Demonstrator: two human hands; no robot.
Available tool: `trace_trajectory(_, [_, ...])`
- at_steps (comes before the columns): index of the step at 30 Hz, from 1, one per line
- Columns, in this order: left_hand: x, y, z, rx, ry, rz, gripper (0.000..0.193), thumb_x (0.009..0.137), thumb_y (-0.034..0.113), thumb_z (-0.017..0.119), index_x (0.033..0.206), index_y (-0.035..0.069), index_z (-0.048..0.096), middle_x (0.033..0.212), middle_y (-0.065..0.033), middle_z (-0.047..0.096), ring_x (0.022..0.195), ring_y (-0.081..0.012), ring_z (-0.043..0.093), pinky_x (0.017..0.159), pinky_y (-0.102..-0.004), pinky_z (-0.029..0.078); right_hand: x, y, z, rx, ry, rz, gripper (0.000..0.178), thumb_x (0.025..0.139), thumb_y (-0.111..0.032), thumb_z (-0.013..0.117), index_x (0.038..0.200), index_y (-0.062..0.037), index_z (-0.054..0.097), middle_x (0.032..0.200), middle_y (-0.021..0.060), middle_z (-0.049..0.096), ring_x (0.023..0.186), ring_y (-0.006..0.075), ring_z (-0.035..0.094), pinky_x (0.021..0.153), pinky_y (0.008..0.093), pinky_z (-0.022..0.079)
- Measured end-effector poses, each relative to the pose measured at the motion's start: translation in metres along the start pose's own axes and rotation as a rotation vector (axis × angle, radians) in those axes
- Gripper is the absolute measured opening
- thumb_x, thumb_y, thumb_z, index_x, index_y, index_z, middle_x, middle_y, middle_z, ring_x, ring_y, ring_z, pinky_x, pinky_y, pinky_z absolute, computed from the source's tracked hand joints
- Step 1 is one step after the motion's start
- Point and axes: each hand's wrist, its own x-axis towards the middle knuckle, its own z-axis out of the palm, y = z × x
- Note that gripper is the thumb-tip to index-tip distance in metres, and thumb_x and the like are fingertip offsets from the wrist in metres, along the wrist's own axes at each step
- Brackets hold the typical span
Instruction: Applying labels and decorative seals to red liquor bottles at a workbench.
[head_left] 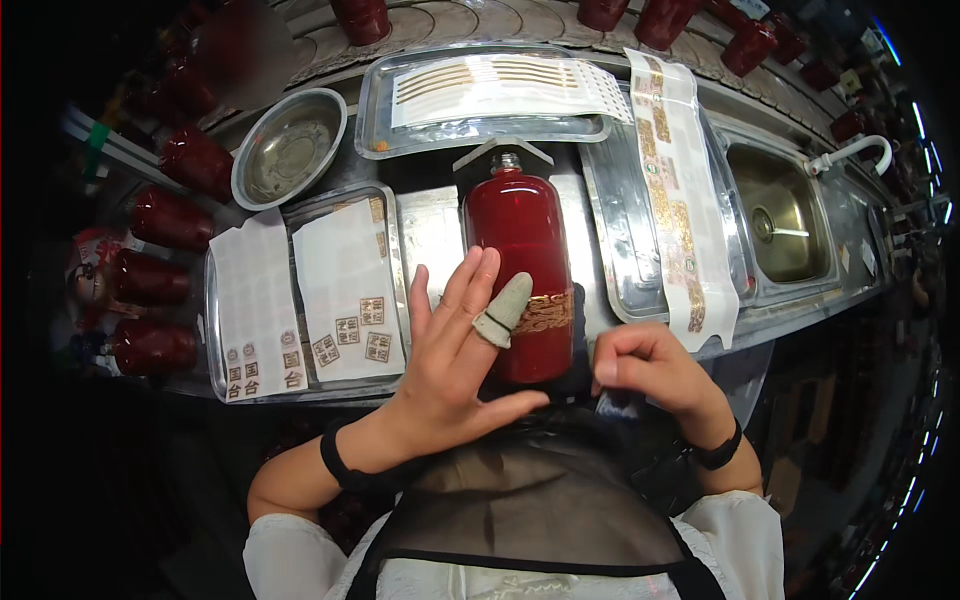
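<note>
A red glass bottle [512, 225] lies on its side in front of me, its clear neck pointing away. A gold patterned label [546, 313] sits across its lower part. My left hand [445, 340] is open over the bottle's left side, fingers stretched out, the index finger in a grey-white finger cot [503, 312] beside the label. Whether the fingertips press on the glass, I cannot tell. Right of the bottle's base, my right hand [650, 368] is closed with its fingers curled in. Something small and bluish, blurred, shows below its fingertips; what it is I cannot make out.
Metal trays with sticker sheets stand left [392, 215], behind [375, 148] and right [612, 262] of the bottle. A metal bowl [335, 112] is at back left, a sink [800, 262] with a white tap [878, 146] at right. More red bottles [152, 346] line the left and a conveyor [440, 22].
</note>
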Motion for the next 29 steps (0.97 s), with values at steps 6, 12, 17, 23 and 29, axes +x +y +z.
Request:
trace_trajectory(6, [0.011, -0.011, 0.009, -0.616, 0.137, -0.358, 0.099, 0.088, 0.033, 0.079, 0.158, -0.007, 0.022, 0.157, -0.0246, 0.038, 0.149, -0.0336, 0.034, 0.122, -0.0474, 0.020, 0.038, 0.018, 0.024, 0.085, 0.487, -0.146, 0.026, 0.100, -0.029, 0.068, 0.095, -0.0051, 0.058, 0.075, -0.0064, 0.049, 0.067, 0.0019, 0.039, 0.059, 0.0204, 0.034])
trace_trajectory(12, [0.018, -0.017, 0.021, -0.867, 0.166, -0.422, 0.095, 0.091, 0.016, 0.076, 0.159, -0.009, 0.015, 0.159, -0.0222, 0.034, 0.149, -0.0281, 0.034, 0.122, -0.0396, 0.026, 0.043, 0.030, 0.025, -0.022, 0.457, -0.168, 0.028, 0.097, -0.028, 0.073, 0.091, -0.0080, 0.054, 0.079, -0.0060, 0.049, 0.066, 0.0012, 0.038, 0.058, 0.0189, 0.033])
trace_trajectory(17, [0.019, -0.021, 0.017, -0.884, 0.115, -0.421, 0.097, 0.090, 0.013, 0.076, 0.160, -0.007, 0.012, 0.161, -0.0214, 0.031, 0.149, -0.0284, 0.034, 0.122, -0.0391, 0.026, 0.043, 0.031, 0.018, 0.007, 0.402, -0.136, 0.030, 0.096, -0.029, 0.075, 0.090, -0.0085, 0.053, 0.079, -0.0064, 0.050, 0.066, 0.0008, 0.039, 0.056, 0.0188, 0.034])
trace_trajectory(23, [0.027, -0.018, 0.019, -0.870, 0.118, -0.458, 0.095, 0.089, 0.013, 0.077, 0.159, -0.007, 0.016, 0.159, -0.0217, 0.034, 0.147, -0.0277, 0.038, 0.121, -0.0393, 0.029, 0.048, 0.032, 0.019, 0.080, 0.410, -0.214, 0.032, 0.095, -0.030, 0.075, 0.089, -0.0091, 0.052, 0.077, -0.0077, 0.050, 0.063, -0.0004, 0.038, 0.053, 0.0187, 0.032])
trace_trajectory(29, [0.030, -0.013, 0.017, -0.839, 0.069, -0.549, 0.097, 0.088, 0.017, 0.079, 0.159, -0.006, 0.017, 0.158, -0.0221, 0.036, 0.146, -0.0279, 0.039, 0.120, -0.0383, 0.031, 0.049, 0.036, 0.019, 0.034, 0.394, -0.176, 0.033, 0.095, -0.032, 0.075, 0.090, -0.0097, 0.052, 0.079, -0.0074, 0.051, 0.061, -0.0004, 0.037, 0.051, 0.0189, 0.030])
